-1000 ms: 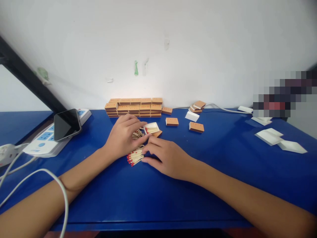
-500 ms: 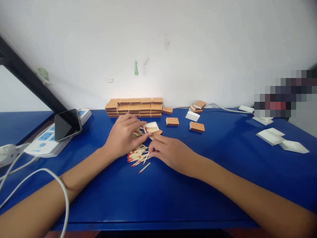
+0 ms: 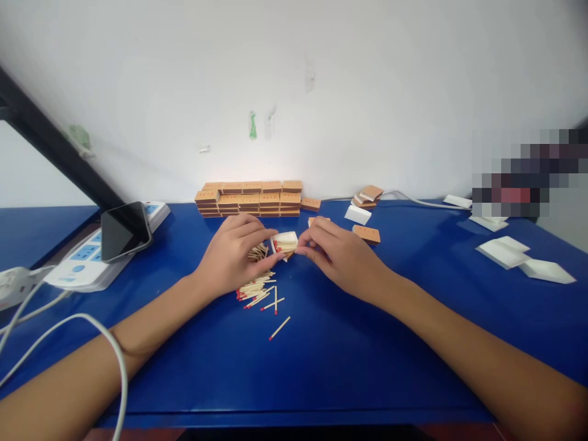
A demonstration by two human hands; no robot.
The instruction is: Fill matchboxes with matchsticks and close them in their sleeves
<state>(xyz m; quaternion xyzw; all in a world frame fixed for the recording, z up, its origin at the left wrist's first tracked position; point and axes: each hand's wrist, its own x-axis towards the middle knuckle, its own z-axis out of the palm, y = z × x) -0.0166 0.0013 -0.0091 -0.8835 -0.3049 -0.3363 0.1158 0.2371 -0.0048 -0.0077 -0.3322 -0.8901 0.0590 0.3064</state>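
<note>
Both hands meet over the middle of the blue worktop (image 3: 321, 367). The left hand (image 3: 232, 254) rests with its palm down, and its fingers (image 3: 266, 263) are closed against the near left edge of a small white matchbox tray (image 3: 285, 242). The right hand (image 3: 342, 257) comes in from the other side, and its fingers (image 3: 307, 245) pinch the tray's right end. The tray is tilted, open side toward the camera, and red-tipped matches lie inside it. It is held between the two hands, at or just above the worktop surface; which of the two cannot be told.

Directly below the left hand lies a loose pile of matches (image 3: 252, 291), red heads mostly pointing left. A few strays lie just beside the pile, and a single match (image 3: 279, 328) lies apart, nearer the camera.

Behind the hands, against the white wall, stands a stacked row of orange matchboxes (image 3: 250, 199). One loose orange box (image 3: 366, 234) lies just right of the right hand. A white sleeve (image 3: 357, 214) lies behind it. At far left a dark phone (image 3: 124, 231) leans on a white power strip (image 3: 78, 263). More white trays (image 3: 500, 252) lie well apart at far right.
</note>
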